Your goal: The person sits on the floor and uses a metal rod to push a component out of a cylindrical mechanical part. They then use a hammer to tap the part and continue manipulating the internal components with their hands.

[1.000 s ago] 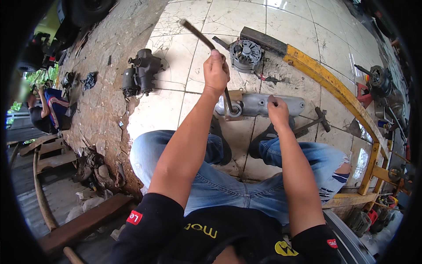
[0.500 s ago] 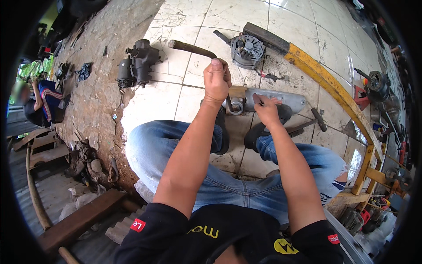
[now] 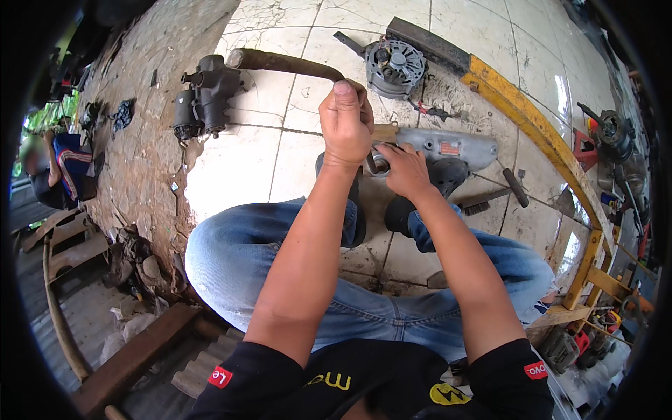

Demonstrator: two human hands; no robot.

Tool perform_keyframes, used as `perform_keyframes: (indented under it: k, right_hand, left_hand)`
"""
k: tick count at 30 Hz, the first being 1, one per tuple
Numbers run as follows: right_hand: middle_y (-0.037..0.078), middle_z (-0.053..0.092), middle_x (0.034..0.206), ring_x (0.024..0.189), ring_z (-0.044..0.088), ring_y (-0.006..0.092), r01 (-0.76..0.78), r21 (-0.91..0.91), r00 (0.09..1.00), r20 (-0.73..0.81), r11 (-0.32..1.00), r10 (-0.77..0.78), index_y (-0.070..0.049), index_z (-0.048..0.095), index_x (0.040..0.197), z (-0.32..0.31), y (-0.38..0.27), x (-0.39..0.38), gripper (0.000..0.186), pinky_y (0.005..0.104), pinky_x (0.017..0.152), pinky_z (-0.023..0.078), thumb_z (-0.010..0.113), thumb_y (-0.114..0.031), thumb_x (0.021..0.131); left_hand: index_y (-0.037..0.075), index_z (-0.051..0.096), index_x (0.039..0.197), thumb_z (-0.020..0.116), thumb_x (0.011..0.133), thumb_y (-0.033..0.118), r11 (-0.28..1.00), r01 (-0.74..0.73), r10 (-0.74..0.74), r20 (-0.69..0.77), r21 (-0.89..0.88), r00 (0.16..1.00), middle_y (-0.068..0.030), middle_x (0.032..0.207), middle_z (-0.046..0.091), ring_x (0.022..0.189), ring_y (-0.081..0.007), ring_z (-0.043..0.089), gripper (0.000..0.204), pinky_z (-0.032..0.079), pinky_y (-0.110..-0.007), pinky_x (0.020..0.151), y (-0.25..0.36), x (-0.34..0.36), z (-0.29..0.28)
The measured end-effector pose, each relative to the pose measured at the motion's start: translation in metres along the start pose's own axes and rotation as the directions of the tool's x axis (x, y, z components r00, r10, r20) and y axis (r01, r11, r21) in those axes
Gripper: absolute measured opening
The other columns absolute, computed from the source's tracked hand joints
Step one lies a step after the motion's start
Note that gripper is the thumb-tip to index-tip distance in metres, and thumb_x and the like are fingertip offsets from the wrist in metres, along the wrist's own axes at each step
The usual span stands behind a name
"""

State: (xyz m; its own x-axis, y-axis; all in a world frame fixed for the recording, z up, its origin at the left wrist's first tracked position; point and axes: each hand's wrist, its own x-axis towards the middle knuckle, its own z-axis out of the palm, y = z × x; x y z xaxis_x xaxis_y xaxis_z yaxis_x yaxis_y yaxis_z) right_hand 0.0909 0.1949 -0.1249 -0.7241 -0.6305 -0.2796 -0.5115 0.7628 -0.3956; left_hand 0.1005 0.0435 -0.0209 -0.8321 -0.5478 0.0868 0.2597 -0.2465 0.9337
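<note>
Across the pale, cracked floor tiles [image 3: 245, 168], we sit low with our knees spread in faded jeans [image 3: 238, 234]. To our left the tiles give way to rough brown ground [image 3: 150, 119], and at the far left edge another person [image 3: 52, 168] sits beyond it. A long yellow frame [image 3: 535, 112] runs along our right side, with a red stand [image 3: 584, 150] outside it and cluttered parts toward the rim.

Before us, our left hand [image 3: 346, 122] is closed in a fist around a bent metal bar [image 3: 287, 63]. Its thick arm stretches away to our left above the floor, and its lower end comes down at a round metal ring [image 3: 380, 166] between our hands. Our right hand [image 3: 406, 168] sits lower and just beside, fingers drawn close together over the ring; we cannot tell whether they grip it.

Just beyond our right hand and off to its right lies a long silver cover [image 3: 465, 148], with a wooden block [image 3: 385, 131] at its left end and our right shoe [image 3: 448, 175] at its near edge. Farther out sits a round alternator [image 3: 397, 66]; well left of our fist stands a dark cylindrical part [image 3: 211, 94].
</note>
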Motion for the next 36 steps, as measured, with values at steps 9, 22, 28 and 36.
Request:
perform_keyframes:
  k: [9, 22, 28, 36]
  right_hand:
    - [-0.005, 0.058, 0.138, 0.121, 0.051, 0.0239, 0.116, -0.027, 0.988, 0.102, 0.993, -0.113, -0.026, 0.059, 0.131, -0.014, 0.028, 0.020, 0.056, 0.0429, 0.096, 0.037, 0.062, -0.005, 0.079]
    - [-0.006, 0.058, 0.135, 0.121, 0.051, 0.0234, 0.338, -0.001, 0.937, 0.095, 0.941, -0.336, -0.027, 0.058, 0.132, -0.008, 0.036, 0.022, 0.059, 0.0427, 0.096, 0.038, 0.067, -0.007, 0.077]
    - [-0.004, 0.058, 0.137, 0.122, 0.051, 0.0240, 0.327, 0.005, 0.924, 0.208, 0.945, -0.321, -0.026, 0.059, 0.131, -0.020, 0.032, 0.033, 0.056, 0.0443, 0.096, 0.038, 0.066, -0.010, 0.078]
    - [-0.002, 0.057, 0.140, 0.121, 0.051, 0.0284, 0.221, 0.129, 0.975, 0.007, 0.967, -0.224, -0.024, 0.058, 0.134, -0.008, 0.025, 0.005, 0.059, 0.0455, 0.099, 0.037, 0.060, -0.008, 0.077]
  left_hand:
    - [0.010, 0.038, 0.075, 0.038, 0.096, 0.068, 1.000, 0.024, -0.024, 0.011, 0.011, 1.000, 0.0007, 0.057, 0.032, 0.044, -0.0088, 0.029, 0.062, 0.024, -0.027, 0.040, 0.001, 0.003, 0.006]
    - [0.010, 0.036, 0.077, 0.039, 0.093, 0.072, 0.999, 0.019, -0.021, 0.038, 0.045, 0.999, 0.0006, 0.055, 0.028, 0.045, -0.0103, 0.025, 0.064, 0.024, -0.029, 0.042, 0.002, 0.003, 0.002]
    - [0.010, 0.036, 0.077, 0.039, 0.093, 0.072, 0.999, 0.035, -0.038, 0.088, 0.037, 0.995, 0.0001, 0.055, 0.029, 0.046, -0.0107, 0.025, 0.065, 0.024, -0.029, 0.042, 0.001, 0.002, -0.005]
    - [0.009, 0.037, 0.078, 0.038, 0.094, 0.072, 0.999, 0.025, -0.027, 0.077, 0.030, 0.997, 0.0003, 0.055, 0.029, 0.045, -0.0106, 0.026, 0.065, 0.025, -0.029, 0.043, 0.001, 0.002, -0.002]
